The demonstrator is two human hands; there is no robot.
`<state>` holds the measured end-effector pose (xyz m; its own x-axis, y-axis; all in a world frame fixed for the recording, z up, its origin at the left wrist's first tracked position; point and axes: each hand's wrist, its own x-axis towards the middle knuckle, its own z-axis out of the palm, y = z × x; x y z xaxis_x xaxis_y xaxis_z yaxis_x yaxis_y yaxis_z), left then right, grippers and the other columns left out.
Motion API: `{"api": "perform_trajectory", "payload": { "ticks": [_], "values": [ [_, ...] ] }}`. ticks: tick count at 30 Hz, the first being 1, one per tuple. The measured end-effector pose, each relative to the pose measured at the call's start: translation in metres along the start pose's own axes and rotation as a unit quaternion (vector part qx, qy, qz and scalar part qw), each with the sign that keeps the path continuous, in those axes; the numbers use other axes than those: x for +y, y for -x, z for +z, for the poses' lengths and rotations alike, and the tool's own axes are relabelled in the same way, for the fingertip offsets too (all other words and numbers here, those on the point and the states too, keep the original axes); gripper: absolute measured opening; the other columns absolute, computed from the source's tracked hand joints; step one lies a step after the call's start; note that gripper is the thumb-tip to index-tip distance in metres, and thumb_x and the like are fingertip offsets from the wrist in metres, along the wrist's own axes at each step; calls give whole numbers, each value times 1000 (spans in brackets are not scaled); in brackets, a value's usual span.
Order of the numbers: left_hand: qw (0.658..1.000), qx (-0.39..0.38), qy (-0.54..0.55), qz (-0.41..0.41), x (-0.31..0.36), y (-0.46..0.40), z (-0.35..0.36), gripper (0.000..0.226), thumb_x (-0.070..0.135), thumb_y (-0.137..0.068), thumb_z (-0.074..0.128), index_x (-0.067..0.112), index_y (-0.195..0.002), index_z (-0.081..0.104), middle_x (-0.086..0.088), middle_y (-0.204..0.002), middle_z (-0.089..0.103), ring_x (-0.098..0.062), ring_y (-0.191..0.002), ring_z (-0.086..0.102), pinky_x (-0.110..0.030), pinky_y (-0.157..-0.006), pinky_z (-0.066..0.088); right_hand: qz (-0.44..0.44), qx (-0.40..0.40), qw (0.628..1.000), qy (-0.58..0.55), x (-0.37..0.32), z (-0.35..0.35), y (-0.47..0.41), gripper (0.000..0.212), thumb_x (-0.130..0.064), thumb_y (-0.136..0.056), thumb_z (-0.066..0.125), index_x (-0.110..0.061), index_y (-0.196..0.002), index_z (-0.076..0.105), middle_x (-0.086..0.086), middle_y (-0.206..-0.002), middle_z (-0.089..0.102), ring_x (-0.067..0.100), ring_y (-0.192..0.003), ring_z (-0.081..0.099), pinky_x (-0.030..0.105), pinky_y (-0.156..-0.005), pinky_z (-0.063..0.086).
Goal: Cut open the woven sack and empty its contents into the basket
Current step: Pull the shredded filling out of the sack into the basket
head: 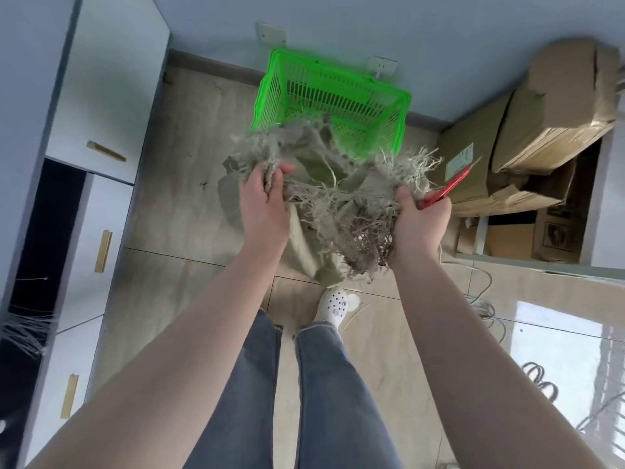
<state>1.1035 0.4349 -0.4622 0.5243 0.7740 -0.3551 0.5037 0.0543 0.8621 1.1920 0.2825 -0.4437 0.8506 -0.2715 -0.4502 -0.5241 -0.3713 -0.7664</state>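
the woven sack is held up above the tiled floor, between the person's legs and the green basket. its frayed, cut edge is spread wide, with loose threads sticking out on both sides, and its far edge overlaps the near rim of the basket. the left hand is clenched on the frayed edge at the left, fingers curled over the cloth. the right hand is clenched on the frayed edge at the right, and a red-handled cutter is gripped in the same hand, pointing up and to the right. the basket is seen on the floor against the wall, just beyond the sack; what lies inside it cannot be told. cardboard boxes are stacked at the right. cupboards are seen along the left. a white perforated shoe is visible below the sack.
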Motion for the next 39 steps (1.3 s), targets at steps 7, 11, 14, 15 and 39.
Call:
{"api": "perform_trajectory", "payload": {
  "ticks": [7,11,14,15,39],
  "values": [
    [986,1,35,-164,26,-4,-4,63,35,-85,67,37,-137,31,-16,-147,30,-17,-107,56,-17,-91,45,30,-37,994,-99,1,-4,18,28,-26,-94,62,-23,-82,37,2,-83,41,18,-73,39,31,-69,38],
    [962,-65,-238,114,43,19,1,61,49,-80,65,42,-132,32,-13,-155,25,-32,-143,25,-58,-116,15,28,-82,991,-104,-3,-5,23,29,-21,-95,61,-22,-82,35,-4,-73,35,13,-67,35,28,-63,33],
    [917,-223,-288,166,41,28,18,59,32,-82,69,33,-133,40,6,-116,64,-18,-117,57,-62,-115,2,34,-122,982,-143,-6,-11,24,28,-19,-94,62,-22,-82,38,5,-79,40,19,-77,41,35,-73,39],
    [900,-260,-319,142,36,27,21,54,32,-84,69,33,-132,44,10,-107,68,-18,-112,59,-62,-114,-1,39,-130,977,-163,-7,-15,21,27,-19,-92,64,-22,-82,39,7,-81,41,21,-81,43,39,-76,40],
    [914,-173,-346,122,15,12,13,32,45,-94,50,21,-109,65,0,-108,55,-29,-113,42,-42,-89,27,-182,-68,976,97,13,-7,5,51,-30,-73,83,-22,-86,35,-11,-78,41,-5,-62,43,9,-59,39]
  ]
}}
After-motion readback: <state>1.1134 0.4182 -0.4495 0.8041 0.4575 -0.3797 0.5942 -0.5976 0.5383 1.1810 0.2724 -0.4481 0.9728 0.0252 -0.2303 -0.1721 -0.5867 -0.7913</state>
